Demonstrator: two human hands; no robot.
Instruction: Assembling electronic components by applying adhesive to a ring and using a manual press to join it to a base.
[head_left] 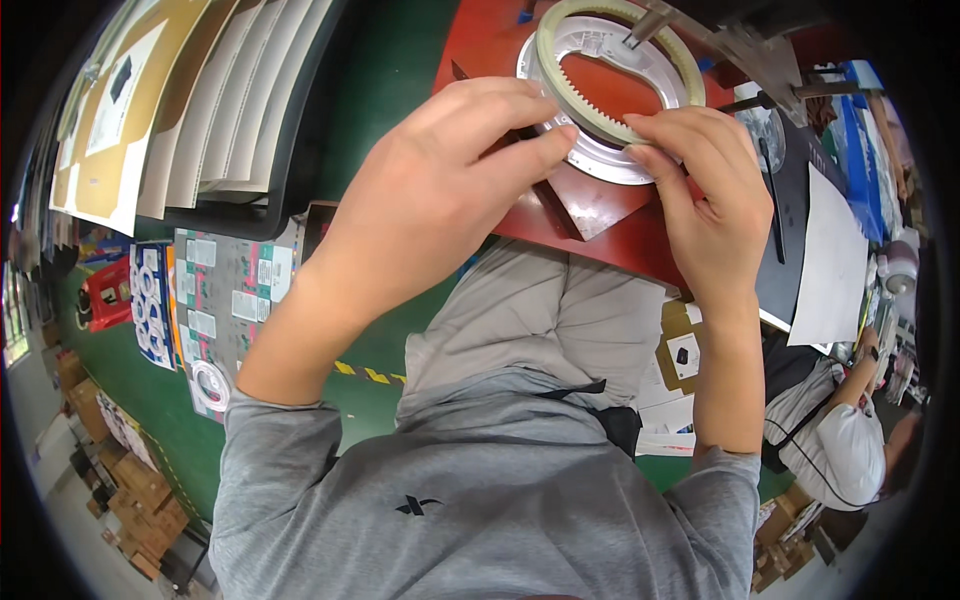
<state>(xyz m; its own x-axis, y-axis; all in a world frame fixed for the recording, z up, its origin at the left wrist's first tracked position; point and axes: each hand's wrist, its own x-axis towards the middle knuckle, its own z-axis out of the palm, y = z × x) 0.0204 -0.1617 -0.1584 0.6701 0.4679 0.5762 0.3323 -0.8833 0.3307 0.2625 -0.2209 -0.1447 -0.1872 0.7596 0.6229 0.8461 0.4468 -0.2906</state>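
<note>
A pale cream ring with teeth along its inner edge point(575, 100) is held tilted over a silver-white round metal frame point(612, 166). My left hand point(430, 165) pinches the toothed ring's near left edge between thumb and fingers. On the near right edge, the thumb and forefinger of my right hand point(712, 190) close on the same ring. The metal frame lies on a red tabletop point(635, 240). Part of it is hidden behind the toothed ring and my fingers.
A metal fixture point(720, 45) reaches over the frame from the upper right. Brown and white cardboard sheets point(215, 100) stand in a black bin at left. A white sheet point(832, 255) lies at right. Another person point(845, 440) sits further right.
</note>
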